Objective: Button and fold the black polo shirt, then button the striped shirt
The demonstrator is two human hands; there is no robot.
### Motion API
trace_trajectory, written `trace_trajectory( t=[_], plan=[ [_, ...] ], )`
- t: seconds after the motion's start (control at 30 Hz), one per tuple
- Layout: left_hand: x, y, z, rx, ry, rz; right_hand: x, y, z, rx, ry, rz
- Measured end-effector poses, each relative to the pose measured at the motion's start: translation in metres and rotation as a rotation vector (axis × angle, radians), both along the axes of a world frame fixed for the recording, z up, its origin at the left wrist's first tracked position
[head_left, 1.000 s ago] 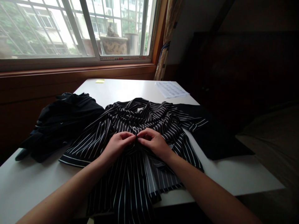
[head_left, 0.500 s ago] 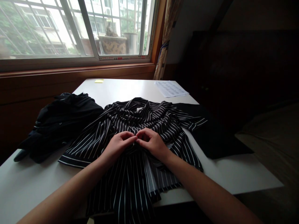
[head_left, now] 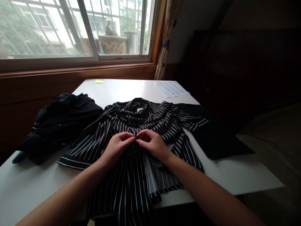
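A black shirt with white stripes [head_left: 127, 175] lies spread over the white table, its collar toward the window and its lower front hanging over the near edge. At the middle of its front, my left hand [head_left: 119, 145] pinches the cloth between thumb and fingers. My right hand [head_left: 153, 144] pinches the same spot from the other side, its fingertips almost touching those of the left. Whatever small part sits between the fingertips, perhaps a button, is too hidden to make out. Below the hands the front falls open and shows a greyish inner side.
A heap of dark clothing [head_left: 63, 122] lies on the left of the white table [head_left: 244, 175]. Flat black cloth [head_left: 218, 138] overhangs the right side. Printed sheets [head_left: 171, 89] and a yellow sticky note [head_left: 99, 81] rest at the far end, below the window [head_left: 94, 31].
The view has shifted very slightly. Both hands stay at the shirt front, and their fingertips have parted by a tiny amount.
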State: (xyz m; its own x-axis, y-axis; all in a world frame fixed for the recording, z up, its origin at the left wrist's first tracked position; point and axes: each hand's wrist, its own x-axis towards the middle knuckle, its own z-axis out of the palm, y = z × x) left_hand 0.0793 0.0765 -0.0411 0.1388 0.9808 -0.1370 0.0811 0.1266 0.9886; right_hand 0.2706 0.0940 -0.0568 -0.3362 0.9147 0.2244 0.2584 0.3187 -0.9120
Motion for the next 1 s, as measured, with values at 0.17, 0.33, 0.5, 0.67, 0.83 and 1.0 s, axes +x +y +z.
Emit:
trace_trajectory(
  t=[0.17, 0.33, 0.5, 0.67, 0.83, 1.0],
  plan=[
    [-0.0005, 0.0006, -0.0038, -0.008, -0.055, 0.043, 0.0002, 0.0007, 0.0004, 0.012, -0.019, -0.029],
    [-0.0003, 0.0013, -0.0074, -0.007, -0.087, 0.059, 0.0, 0.0006, 0.0001, 0.021, -0.044, -0.045],
    [0.001, 0.0001, -0.0057, 0.008, -0.084, 0.035, 0.0001, -0.0019, 0.0017, 0.04, -0.072, -0.088],
    [0.0024, -0.0013, -0.0027, 0.035, -0.023, 0.002, -0.0009, -0.005, 0.0072, 0.113, -0.101, -0.119],
    [0.0015, -0.0017, -0.003, 0.09, 0.075, 0.005, -0.0017, -0.0055, 0.0076, 0.146, -0.125, -0.13],
    [0.0015, -0.0022, -0.0026, 0.161, 0.174, -0.011, -0.0022, -0.0061, 0.0048, 0.215, -0.174, -0.139]
  ],
)
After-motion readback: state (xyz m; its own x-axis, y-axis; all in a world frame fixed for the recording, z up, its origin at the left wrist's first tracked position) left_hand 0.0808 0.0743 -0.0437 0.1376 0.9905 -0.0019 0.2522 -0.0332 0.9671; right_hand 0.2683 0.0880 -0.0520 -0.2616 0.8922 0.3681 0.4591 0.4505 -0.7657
